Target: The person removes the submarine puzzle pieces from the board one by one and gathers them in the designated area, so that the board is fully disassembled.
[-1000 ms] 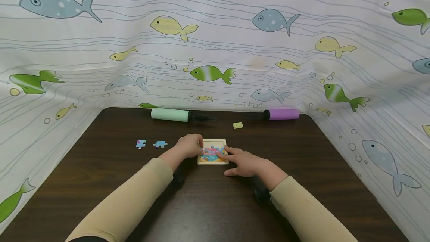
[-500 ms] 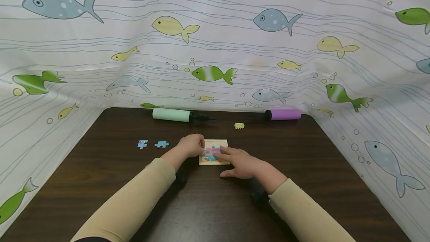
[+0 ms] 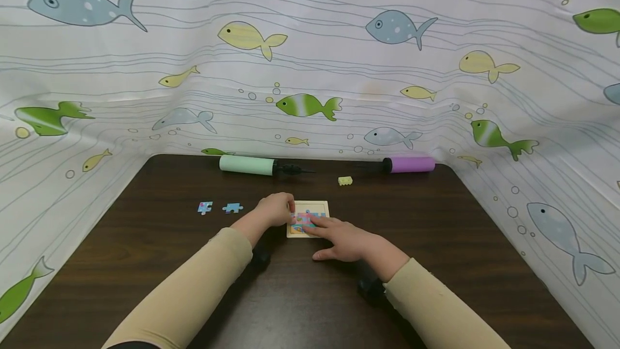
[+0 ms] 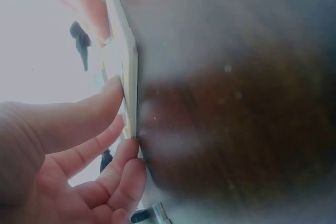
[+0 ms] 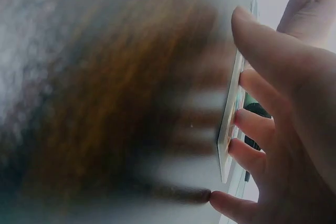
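The jigsaw tray (image 3: 311, 207) lies flat on the surface (image 3: 310, 295), bare part facing away from me; it appears near-square, long axis indeterminable. My left hand (image 3: 274, 209) pinches its left edge. My right hand (image 3: 347, 239) grasps nothing, fingers extended over the assembled pieces (image 3: 301, 218). Two loose pieces (image 3: 233, 208) lie apart, leftward.

The person wears long, plain beige sleeves (image 3: 184, 284) (image 3: 445, 306), close-fitting, with cuffs ending near the wrists. A black edge (image 3: 133, 345) borders the left one's upper end. Small black objects (image 3: 260, 258) (image 3: 370, 287) show beneath both wrists; the hands (image 3: 274, 209) (image 3: 346, 238) are bare.
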`<state>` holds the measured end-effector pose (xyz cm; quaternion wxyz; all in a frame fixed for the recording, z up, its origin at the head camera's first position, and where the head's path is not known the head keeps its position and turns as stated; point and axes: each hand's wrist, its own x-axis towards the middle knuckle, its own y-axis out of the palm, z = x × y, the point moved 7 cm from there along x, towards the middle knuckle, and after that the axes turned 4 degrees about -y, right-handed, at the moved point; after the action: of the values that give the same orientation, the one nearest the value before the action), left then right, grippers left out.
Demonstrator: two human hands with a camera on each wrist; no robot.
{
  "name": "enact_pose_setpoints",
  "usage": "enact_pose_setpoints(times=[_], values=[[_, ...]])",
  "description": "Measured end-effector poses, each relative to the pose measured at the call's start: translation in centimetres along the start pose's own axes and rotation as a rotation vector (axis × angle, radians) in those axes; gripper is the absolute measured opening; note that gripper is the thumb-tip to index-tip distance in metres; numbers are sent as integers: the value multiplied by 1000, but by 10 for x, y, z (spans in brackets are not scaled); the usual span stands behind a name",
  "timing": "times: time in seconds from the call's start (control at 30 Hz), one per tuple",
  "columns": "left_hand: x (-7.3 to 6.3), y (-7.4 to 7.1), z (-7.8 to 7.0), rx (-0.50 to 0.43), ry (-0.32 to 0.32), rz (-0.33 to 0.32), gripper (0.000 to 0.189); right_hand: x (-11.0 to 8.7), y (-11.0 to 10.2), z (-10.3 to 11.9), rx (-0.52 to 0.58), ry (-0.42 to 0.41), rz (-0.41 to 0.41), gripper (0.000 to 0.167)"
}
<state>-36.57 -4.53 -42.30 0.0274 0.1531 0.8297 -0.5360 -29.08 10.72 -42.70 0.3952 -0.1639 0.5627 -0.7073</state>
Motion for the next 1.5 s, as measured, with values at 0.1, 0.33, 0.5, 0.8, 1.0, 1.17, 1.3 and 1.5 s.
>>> enact_pose_setpoints(times=[0.1,0.33,0.5,0.8,1.0,1.17,1.3,1.5], values=[[-2,-2,1,-13,4,2,20,1,0,1,-14,-1,3,71],[-1,-2,2,-20,11,-16,23,3,2,0,-30,9,11,71],[0,-2,2,-27,19,-32,25,3,2,0,-24,13,11,71],[-3,-9,1,-127,52,-70,13,3,3,0,-20,10,6,71],[-5,-11,-1,-160,66,-70,13,3,2,0,-23,14,11,71],[-6,-12,-3,-171,72,-67,13,3,0,2,-31,26,16,70],[-6,-11,-3,-175,68,-62,12,4,-2,3,-37,30,18,70],[-6,-10,-3,-183,72,-64,13,4,-1,2,-48,39,22,70]])
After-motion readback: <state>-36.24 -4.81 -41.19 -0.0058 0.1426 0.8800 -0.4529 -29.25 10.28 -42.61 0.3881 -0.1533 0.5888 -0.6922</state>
